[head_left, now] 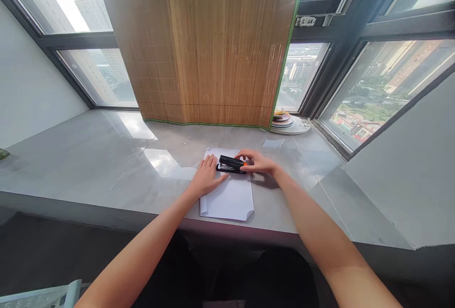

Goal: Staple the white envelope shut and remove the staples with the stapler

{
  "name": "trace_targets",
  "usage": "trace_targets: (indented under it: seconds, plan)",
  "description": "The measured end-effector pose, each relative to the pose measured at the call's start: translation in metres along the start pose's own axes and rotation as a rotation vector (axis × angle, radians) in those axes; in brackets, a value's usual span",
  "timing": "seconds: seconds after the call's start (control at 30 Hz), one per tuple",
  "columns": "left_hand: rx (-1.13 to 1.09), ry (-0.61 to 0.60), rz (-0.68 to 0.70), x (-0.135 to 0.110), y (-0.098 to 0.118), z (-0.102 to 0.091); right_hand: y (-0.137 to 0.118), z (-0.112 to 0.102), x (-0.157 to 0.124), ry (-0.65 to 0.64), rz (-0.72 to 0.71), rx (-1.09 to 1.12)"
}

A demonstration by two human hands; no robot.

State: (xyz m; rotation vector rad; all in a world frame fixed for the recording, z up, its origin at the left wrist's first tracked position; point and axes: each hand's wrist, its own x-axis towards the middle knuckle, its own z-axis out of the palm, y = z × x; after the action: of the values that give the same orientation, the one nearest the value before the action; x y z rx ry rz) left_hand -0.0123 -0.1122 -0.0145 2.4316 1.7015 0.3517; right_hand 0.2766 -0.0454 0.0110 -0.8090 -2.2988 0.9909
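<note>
A black stapler [231, 164] with an orange spot at its rear lies across white sheets of paper [229, 199] on the grey tiled sill. From the right, my right hand [256, 161] grips its rear end between thumb and fingers. The stapler's jaw points left and is parted. My left hand [207, 176] rests flat on the left side of the paper, fingers stretched out, close to the stapler's front end. The paper's lower right corner curls up, and its left edge is bent.
The tiled sill [81, 156] ends at a front edge near my legs. A bamboo blind [216, 52] hangs over the window behind. Stacked plates [289, 125] stand at the back right by the window frame. Part of a pale plastic basket [39, 297] shows at the lower left.
</note>
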Motion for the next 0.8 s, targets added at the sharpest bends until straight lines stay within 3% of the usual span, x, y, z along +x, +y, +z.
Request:
trace_targets:
  seconds: [0.1, 0.27, 0.47, 0.57, 0.67, 0.8]
  plan:
    - [0.002, 0.013, -0.001, 0.000, -0.001, 0.003, 0.007, -0.008, -0.006, -0.075, 0.065, 0.069]
    - [-0.031, 0.014, -0.027, 0.002, 0.001, 0.006, 0.004, -0.008, -0.007, -0.085, 0.027, 0.118]
    - [-0.259, -0.073, -0.055, 0.014, -0.021, -0.011, 0.005, -0.011, -0.007, -0.063, 0.094, 0.190]
    - [-0.437, 0.084, -0.169, 0.034, -0.032, -0.022, 0.007, -0.012, -0.008, -0.046, 0.102, 0.287]
    - [-0.662, 0.292, -0.228, 0.072, -0.032, -0.023, 0.007, -0.012, -0.006, -0.079, 0.080, 0.314]
    - [-1.046, 0.403, -0.234, 0.123, -0.032, -0.012, 0.004, -0.012, -0.005, -0.092, 0.082, 0.316]
